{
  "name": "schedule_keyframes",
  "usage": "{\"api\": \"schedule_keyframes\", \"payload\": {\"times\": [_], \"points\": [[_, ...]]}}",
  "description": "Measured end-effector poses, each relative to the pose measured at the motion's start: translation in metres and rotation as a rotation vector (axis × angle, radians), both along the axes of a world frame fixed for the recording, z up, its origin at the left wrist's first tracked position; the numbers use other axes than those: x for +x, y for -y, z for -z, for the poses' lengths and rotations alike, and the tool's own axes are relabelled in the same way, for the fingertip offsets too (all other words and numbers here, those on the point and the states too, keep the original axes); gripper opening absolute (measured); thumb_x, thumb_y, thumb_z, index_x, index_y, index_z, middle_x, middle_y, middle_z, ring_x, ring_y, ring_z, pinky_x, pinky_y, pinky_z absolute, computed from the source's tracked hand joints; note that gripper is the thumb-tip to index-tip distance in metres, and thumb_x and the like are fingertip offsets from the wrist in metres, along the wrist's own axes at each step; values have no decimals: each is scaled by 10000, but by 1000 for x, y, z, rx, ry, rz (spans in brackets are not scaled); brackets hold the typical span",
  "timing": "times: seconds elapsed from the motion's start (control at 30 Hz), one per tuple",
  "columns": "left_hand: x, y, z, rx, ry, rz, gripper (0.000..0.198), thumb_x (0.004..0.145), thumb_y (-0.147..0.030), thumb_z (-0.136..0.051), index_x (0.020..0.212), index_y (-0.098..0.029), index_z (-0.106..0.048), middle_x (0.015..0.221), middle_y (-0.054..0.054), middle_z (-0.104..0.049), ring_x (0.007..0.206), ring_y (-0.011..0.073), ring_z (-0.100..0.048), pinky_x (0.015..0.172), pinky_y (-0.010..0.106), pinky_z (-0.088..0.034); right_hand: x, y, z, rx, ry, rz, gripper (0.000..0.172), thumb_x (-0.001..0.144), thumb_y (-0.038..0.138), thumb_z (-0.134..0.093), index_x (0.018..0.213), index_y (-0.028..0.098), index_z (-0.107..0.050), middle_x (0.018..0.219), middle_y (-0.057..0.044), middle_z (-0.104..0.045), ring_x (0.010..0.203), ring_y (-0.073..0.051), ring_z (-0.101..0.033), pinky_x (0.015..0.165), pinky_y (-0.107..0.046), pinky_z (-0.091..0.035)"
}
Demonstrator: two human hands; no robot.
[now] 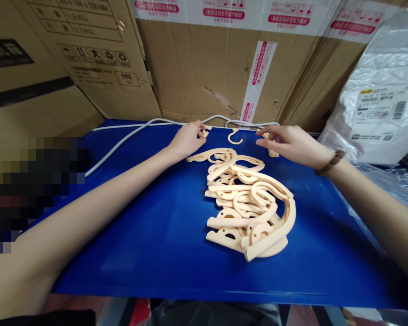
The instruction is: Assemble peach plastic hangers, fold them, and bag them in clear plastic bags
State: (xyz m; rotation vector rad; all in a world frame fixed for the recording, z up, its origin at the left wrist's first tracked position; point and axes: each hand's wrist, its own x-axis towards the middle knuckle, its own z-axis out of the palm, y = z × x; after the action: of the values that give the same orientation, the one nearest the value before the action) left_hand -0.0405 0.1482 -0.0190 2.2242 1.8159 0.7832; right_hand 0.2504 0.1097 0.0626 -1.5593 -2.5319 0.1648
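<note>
Near the back of the blue table, my left hand (pixel 190 137) has its fingers curled in at a small beige plastic hanger part (pixel 206 130), mostly hidden by the fingertips. My right hand (pixel 285 141), with a dark bracelet at its wrist, has thumb and forefinger apart beside another beige hanger part (pixel 274 152), partly covered by the hand. Between the hands lies a beige hanger hook (pixel 235 137), its curve towards me. Nearer to me, a heap of beige folding hangers (pixel 255 197) lies overlapped, several arms and curved hooks showing.
A white cable (pixel 122 146) runs along the back of the blue table (pixel 139 253). Cardboard boxes (pixel 197 68) stand behind and to the left. At right sits a plastic-wrapped package (pixel 377 104) with a label. A blurred-out patch covers the left edge.
</note>
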Motion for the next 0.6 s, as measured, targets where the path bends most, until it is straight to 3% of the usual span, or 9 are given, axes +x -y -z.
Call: {"api": "schedule_keyframes", "payload": {"times": [0.1,0.23,0.33,0.6], "points": [[2,5,-4,-9,-39,-35,295,879,-198,-644,1173,-184,-636,972,52,-737,962,242,-680,875,340,-520,0,9,-13,-254,-73,-266,493,879,628,-615,1150,226,-700,872,-25,-706,770,-190,-633,670,-293,-462],[6,13,-9,-3,-94,-157,379,904,-390,-673,1209,-170,-624,1169,136,-701,1127,344,-649,952,446,-519,-2,16,-12,-452,-27,-366,468,831,601,-691,1109,224,-691,873,-10,-710,753,-172,-639,651,-283,-475],[9,15,-9,-17,-109,-207,490,913,-438,-670,1274,-116,-591,1299,204,-639,1204,394,-618,985,500,-517,-4,15,-6,-500,-72,-399,401,885,542,-642,1102,207,-683,881,-19,-721,797,-177,-662,691,-294,-503],[8,12,-7,-22,-65,-152,473,904,-326,-690,1327,-145,-580,1274,142,-681,1194,332,-639,999,425,-515,-6,9,-1,-474,-234,-402,387,892,550,-635,1033,193,-682,892,-53,-726,781,-184,-657,683,-330,-513]]}}
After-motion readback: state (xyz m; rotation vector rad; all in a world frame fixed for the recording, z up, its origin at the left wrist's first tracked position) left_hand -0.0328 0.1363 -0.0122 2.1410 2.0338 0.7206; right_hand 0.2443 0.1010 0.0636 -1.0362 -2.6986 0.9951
